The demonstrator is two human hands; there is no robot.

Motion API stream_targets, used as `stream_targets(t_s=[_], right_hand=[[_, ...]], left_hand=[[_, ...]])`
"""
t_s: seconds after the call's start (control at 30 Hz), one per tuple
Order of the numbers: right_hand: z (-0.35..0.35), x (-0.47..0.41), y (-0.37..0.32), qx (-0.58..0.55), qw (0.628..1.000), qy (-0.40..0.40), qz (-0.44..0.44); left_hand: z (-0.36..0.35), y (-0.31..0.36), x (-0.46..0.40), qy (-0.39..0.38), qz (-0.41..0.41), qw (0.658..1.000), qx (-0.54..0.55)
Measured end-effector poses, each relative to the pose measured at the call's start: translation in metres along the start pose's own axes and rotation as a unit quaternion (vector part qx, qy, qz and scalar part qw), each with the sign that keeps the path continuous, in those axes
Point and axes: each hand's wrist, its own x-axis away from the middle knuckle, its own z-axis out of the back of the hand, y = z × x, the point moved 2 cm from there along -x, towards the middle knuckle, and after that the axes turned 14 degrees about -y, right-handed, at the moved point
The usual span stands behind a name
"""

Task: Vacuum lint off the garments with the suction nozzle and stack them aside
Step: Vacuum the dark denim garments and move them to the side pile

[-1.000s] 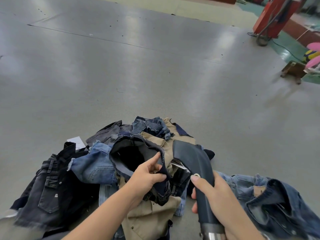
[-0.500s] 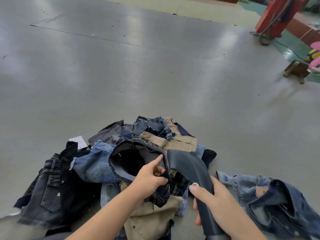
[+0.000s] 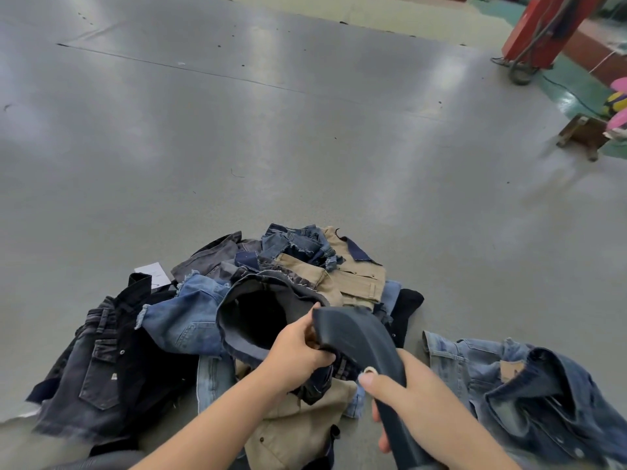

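1. vacuuming is the step in hand: the left hand [image 3: 298, 354] grips a fold of the dark denim garment [image 3: 258, 317], fingers curled round the cloth, holding its opening up and spread above the pile of garments [image 3: 237, 300].
2. the right hand [image 3: 417, 405] is wrapped round the neck of the suction nozzle [image 3: 356, 337], thumb laid along its top beside a small pale ring; the other fingers curl under the tube and are mostly hidden.
3. the nozzle's flared mouth sits right at the held fold, just beside the left fingers. whether the mouth actually touches the cloth cannot be told, since its open face points away from the camera.
4. the pile lies on the grey floor [image 3: 305, 130] in front of the person: black jeans [image 3: 101, 361] to the left, a light blue denim piece [image 3: 183, 317] next to the held garment, khaki trousers [image 3: 353, 283] behind and beneath.
5. a blue denim jacket [image 3: 529, 385] lies apart on the right, near the nozzle hand; it looks like the start of the set-aside stack, though that is only a guess.
6. a white paper tag [image 3: 152, 271] rests at the far left edge of the pile.
7. the next move likely calls for drawing the nozzle along the held fabric while the left hand keeps it taut, so loose cloth is not sucked into the mouth, then turning the piece to cover the rest before laying it aside.
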Motion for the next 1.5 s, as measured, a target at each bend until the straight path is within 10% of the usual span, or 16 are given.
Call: stream_targets(t_s=[0.23, 1.5], right_hand=[[0.020, -0.011, -0.008, -0.043, 0.994, 0.094, 0.026], [0.005, -0.024, 0.001, 0.069, 0.996, 0.062, 0.002]], left_hand=[[-0.001, -0.011, 0.000, -0.004, 0.034, 0.992, 0.118], [-0.024, -0.031, 0.003, -0.114, 0.052, 0.988, 0.086]])
